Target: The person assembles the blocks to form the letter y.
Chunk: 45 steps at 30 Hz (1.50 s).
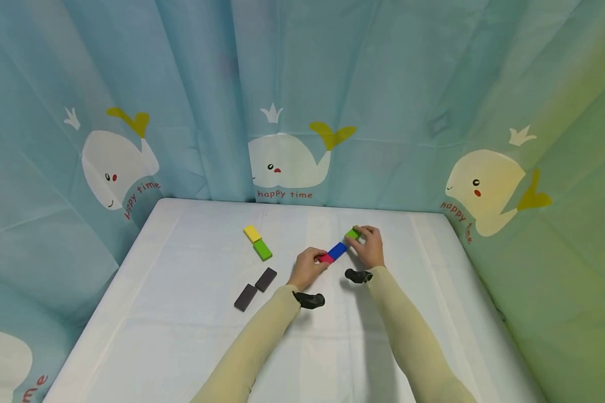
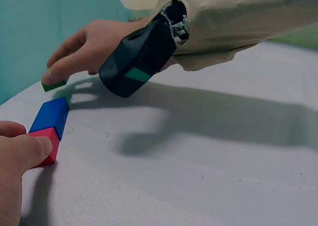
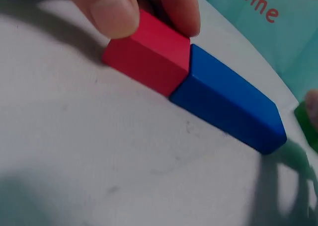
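Observation:
My left hand (image 1: 305, 270) pinches a red block (image 3: 155, 52) between thumb and fingers, with the block lying on the table. End to end against the red one is a blue block (image 3: 231, 101), which neither hand touches. Beyond it, my right hand (image 1: 370, 247) holds a green block (image 1: 352, 234) in its thumb and fingertips. A small gap separates the green block from the blue one in the left wrist view. The fingers hide part of the red and green blocks.
To the left, a yellow block (image 1: 252, 233) and another green block (image 1: 263, 250) lie joined at their ends. Nearer, two dark blocks (image 1: 266, 280) lie almost end to end. A whale-print curtain (image 1: 383, 112) surrounds the white-covered table (image 1: 171, 252).

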Available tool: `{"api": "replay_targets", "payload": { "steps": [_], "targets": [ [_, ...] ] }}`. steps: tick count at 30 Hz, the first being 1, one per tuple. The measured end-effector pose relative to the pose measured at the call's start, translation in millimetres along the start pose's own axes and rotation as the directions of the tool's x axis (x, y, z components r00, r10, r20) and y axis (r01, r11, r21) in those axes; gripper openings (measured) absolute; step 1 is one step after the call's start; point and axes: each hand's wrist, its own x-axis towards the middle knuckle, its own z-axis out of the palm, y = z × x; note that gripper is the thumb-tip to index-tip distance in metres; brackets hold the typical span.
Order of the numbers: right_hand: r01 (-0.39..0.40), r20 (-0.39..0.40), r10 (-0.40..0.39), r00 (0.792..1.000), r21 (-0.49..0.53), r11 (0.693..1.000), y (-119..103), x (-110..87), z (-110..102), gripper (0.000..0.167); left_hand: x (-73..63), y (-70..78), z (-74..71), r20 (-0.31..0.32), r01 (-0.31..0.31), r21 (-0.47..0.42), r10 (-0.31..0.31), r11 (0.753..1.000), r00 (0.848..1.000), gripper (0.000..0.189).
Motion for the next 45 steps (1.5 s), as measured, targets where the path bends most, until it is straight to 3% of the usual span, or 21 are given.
{"api": "replay_targets", "payload": {
  "steps": [6,18,45],
  "targets": [
    [-0.032,0.085,0.037,0.996,-0.054,0.998,1.7,-1.2,1.8,0.047,-0.8,0.1,0.0,0.010,0.001,-0.001,0.000,1.000,1.000,0.031],
    [-0.038,0.139,0.045,0.989,-0.056,0.998,2.3,-1.1,-0.1,0.044,1.1,-1.9,-0.2,0.002,0.007,0.007,-0.007,1.000,1.000,0.031],
    [-0.053,0.139,0.055,0.989,-0.020,0.998,1.1,-4.0,1.0,0.045,1.3,-1.2,0.2,0.005,0.014,-0.005,-0.014,1.000,1.000,0.033]
  ]
}}
